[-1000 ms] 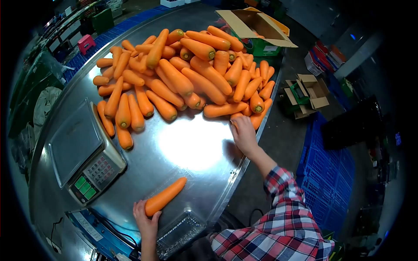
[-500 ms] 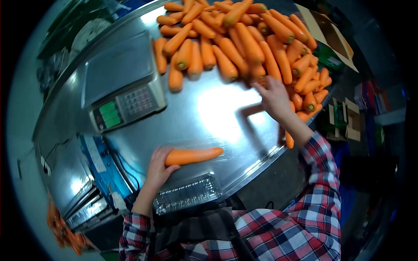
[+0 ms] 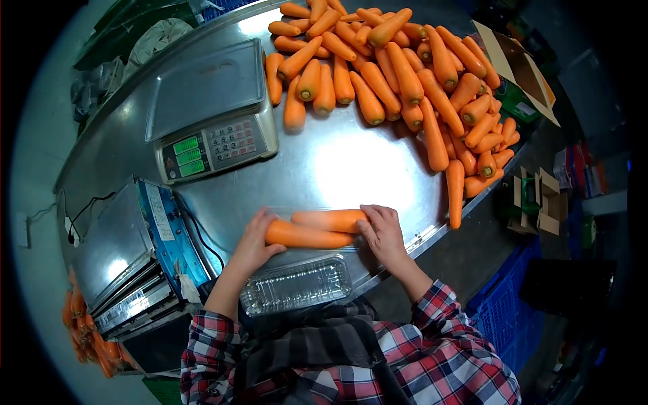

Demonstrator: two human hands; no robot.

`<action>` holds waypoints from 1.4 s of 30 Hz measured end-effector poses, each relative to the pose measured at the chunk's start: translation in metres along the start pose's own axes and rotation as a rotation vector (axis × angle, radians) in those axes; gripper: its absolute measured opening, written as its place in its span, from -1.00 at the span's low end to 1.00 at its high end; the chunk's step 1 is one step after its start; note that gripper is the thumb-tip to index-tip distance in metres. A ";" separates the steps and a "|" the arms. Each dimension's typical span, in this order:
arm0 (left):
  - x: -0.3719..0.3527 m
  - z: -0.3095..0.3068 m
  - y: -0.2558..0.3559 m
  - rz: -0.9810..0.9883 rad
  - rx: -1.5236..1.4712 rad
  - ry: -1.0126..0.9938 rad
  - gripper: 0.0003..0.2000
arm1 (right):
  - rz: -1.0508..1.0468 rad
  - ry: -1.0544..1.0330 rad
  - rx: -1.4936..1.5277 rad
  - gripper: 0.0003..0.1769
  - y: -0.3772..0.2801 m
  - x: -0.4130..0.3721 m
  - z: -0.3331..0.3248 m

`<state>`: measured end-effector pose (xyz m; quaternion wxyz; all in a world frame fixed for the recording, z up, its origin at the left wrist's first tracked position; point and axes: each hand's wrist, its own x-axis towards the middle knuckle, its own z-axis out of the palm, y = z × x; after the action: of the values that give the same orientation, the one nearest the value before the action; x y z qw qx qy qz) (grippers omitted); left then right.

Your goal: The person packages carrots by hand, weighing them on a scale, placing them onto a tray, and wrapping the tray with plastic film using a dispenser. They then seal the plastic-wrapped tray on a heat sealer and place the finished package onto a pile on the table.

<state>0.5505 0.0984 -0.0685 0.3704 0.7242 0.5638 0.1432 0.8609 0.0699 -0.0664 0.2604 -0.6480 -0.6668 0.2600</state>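
Two carrots lie side by side in front of me, with faint clear plastic edges around them. My left hand (image 3: 253, 243) is closed round the left end of the nearer carrot (image 3: 307, 235). My right hand (image 3: 386, 237) grips the right end of the farther carrot (image 3: 327, 220), which is slightly blurred. Just below them, at the table's near edge, sits a clear plastic tray (image 3: 297, 286) with ribbed walls and nothing in it.
A large pile of carrots (image 3: 405, 77) covers the far right of the metal table (image 3: 297, 169). A digital scale (image 3: 216, 138) stands far left, with a blue-sided machine (image 3: 155, 212) nearer me. Cardboard boxes (image 3: 540, 196) and a blue crate (image 3: 506, 304) are beyond the right edge.
My right hand has come back from the pile to the near table with a second carrot, now beside the first. My left hand stays at the first carrot's end.
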 end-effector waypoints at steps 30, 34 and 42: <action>-0.130 -0.177 0.009 0.029 -0.254 0.396 -0.44 | 0.073 -0.148 0.759 -0.79 -0.181 0.012 -0.012; -0.212 -0.263 -0.063 -0.024 -0.488 0.426 -0.46 | 0.028 -0.150 0.621 -0.69 -0.314 0.017 0.059; -0.317 -0.356 -0.214 -0.137 -0.507 0.536 -0.45 | -0.233 -0.193 0.333 -0.74 -0.439 0.052 0.259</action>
<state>0.0736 -0.0414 0.0926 0.3862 0.5068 0.6345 0.4375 0.3626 0.1082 0.0454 0.3270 -0.4868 -0.7068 0.3956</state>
